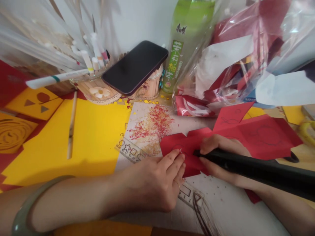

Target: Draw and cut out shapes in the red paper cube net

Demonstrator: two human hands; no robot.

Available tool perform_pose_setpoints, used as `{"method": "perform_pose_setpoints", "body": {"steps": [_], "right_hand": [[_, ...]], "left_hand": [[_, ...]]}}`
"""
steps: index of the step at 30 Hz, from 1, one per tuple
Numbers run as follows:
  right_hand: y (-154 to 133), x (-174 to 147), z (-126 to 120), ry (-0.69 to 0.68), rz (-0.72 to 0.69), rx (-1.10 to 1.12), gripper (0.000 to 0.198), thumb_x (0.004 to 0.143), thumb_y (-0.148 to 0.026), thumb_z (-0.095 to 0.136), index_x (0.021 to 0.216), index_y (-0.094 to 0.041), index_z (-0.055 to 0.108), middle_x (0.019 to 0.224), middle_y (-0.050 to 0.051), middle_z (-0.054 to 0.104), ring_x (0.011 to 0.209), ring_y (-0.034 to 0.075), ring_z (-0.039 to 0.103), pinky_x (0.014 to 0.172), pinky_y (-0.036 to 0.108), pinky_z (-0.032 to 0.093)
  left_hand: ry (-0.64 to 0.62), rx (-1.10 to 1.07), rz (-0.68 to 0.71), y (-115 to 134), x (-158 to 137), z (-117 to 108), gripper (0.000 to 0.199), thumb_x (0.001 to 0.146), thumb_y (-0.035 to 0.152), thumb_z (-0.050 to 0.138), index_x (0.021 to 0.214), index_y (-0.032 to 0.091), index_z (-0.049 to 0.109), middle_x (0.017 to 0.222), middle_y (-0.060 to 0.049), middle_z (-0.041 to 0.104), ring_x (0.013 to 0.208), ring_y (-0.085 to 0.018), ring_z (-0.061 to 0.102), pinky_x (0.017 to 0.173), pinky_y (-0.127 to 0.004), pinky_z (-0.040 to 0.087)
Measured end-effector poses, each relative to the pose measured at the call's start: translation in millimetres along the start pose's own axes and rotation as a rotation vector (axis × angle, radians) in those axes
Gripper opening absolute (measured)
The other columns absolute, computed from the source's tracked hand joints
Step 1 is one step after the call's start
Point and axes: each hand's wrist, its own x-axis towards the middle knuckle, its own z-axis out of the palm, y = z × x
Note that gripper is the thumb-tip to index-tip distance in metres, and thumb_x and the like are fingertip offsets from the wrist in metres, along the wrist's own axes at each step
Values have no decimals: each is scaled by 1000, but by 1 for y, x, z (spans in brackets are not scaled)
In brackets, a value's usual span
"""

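Note:
Flat on a piece of red card lies my left hand, its fingers stretched out and pressing the card down. A short white curved mark shows on the card by the fingertips. My right hand grips a long black pen-like tool, its tip touching or just above the card right of my left fingers. More red card with pencilled outlines extends beyond my right hand; whether it is one piece is hidden. A clear stencil ruler passes under my left hand.
White board with red and yellow crumbs lies beneath the card. Yellow card and a thin stick are at left. Behind stand pen holders, a phone on top, a green bottle and a clear bag of scraps.

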Motion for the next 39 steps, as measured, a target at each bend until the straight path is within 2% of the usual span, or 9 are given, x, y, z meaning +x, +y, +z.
{"method": "perform_pose_setpoints", "body": {"steps": [3, 6, 13, 17, 20, 25, 31, 39], "right_hand": [[-3, -2, -2, 89, 143, -19, 14, 79, -14, 57, 81, -26, 50, 65, -6, 56, 50, 9, 51, 47, 20, 41], [-10, -2, -6, 136, 255, 15, 11, 80, -20, 61, 85, -26, 54, 74, -4, 59, 60, 12, 56, 54, 22, 46], [-26, -3, 2, 62, 362, 150, 7, 83, -28, 62, 86, -27, 55, 76, -4, 58, 64, 12, 55, 56, 21, 47], [-29, -7, 6, 52, 363, 92, 6, 83, -25, 59, 83, -26, 54, 73, -5, 58, 62, 11, 54, 55, 20, 46], [-26, -11, 8, 77, 346, 32, 7, 82, -22, 58, 81, -26, 52, 70, -6, 58, 59, 10, 54, 55, 19, 45], [-22, -15, 10, 53, 298, 1, 8, 81, -19, 57, 80, -25, 52, 69, -6, 59, 57, 9, 55, 54, 17, 46], [-26, -11, 11, 80, 265, -50, 7, 78, -18, 55, 75, -24, 51, 61, -7, 57, 49, 9, 53, 46, 17, 45], [-25, -12, 12, 99, 252, -71, 8, 77, -19, 56, 75, -25, 52, 59, -7, 58, 47, 9, 53, 45, 16, 45]], "left_hand": [[2, 6, 6, 0, 0, 0, 26, 85, 21, 63, 103, 2, 69, 108, -19, 69, 101, -31, 67, 69, -32, 60], [14, 26, 1, 4, 1, 0, 24, 84, 19, 62, 101, 3, 69, 107, -19, 70, 99, -32, 68, 61, -32, 60], [74, 146, -104, 29, 8, -3, 29, 83, 10, 46, 95, -1, 71, 95, -21, 71, 87, -33, 71, 61, -33, 60], [47, 175, -68, 36, 11, -3, 32, 84, 12, 45, 97, -4, 69, 94, -23, 71, 85, -34, 71, 59, -34, 59], [78, 173, -62, 35, 11, 0, 31, 82, 11, 46, 96, -4, 70, 94, -23, 71, 83, -34, 71, 58, -33, 59], [117, 109, -59, 29, 10, 4, 27, 81, 15, 54, 95, -1, 71, 94, -20, 72, 87, -31, 71, 69, -33, 60], [134, 60, -56, 26, 10, 6, 26, 80, 12, 51, 90, 0, 71, 92, -21, 73, 85, -30, 71, 62, -32, 60], [132, 66, -57, 29, 7, 10, 28, 81, 11, 48, 93, -2, 70, 94, -24, 71, 88, -33, 71, 61, -34, 59]]}}
